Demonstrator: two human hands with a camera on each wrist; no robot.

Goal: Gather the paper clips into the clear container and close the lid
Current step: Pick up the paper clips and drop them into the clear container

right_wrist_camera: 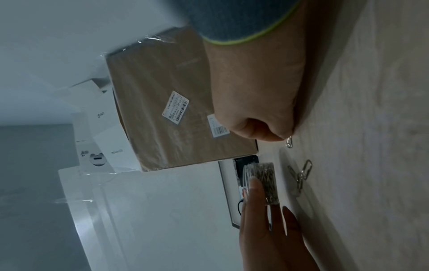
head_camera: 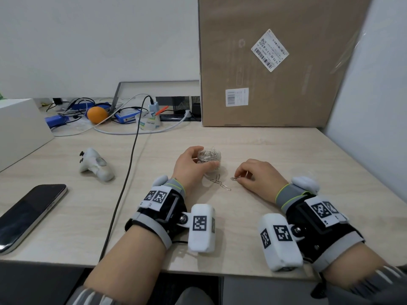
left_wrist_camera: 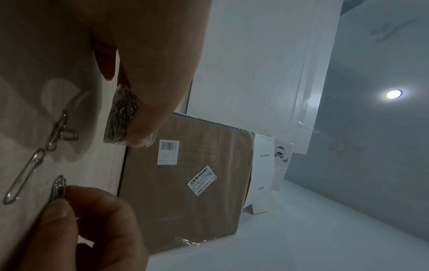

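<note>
My left hand (head_camera: pixel 206 159) grips the clear round container (head_camera: pixel 211 154), which is open at the top and packed with silver paper clips, low over the tabletop. The left wrist view shows my thumb against the container (left_wrist_camera: pixel 121 113). To its right, my right hand (head_camera: pixel 239 176) pinches one paper clip (head_camera: pixel 234 178) at the table surface, also visible as a pinched clip (right_wrist_camera: pixel 289 143). Two or three loose clips (head_camera: pixel 221 183) lie linked together between my hands, near the container (right_wrist_camera: pixel 264 181). A faint clear round shape (left_wrist_camera: pixel 62 102) lies under the loose clips; I cannot tell whether it is the lid.
A big cardboard box (head_camera: pixel 275 62) stands at the back right. A black cable (head_camera: pixel 130 168) runs down the table left of my left hand. A white controller (head_camera: pixel 94 165) and a phone (head_camera: pixel 30 214) lie further left. A white box (head_camera: pixel 19 128), an orange (head_camera: pixel 97 114) and cables crowd the back left.
</note>
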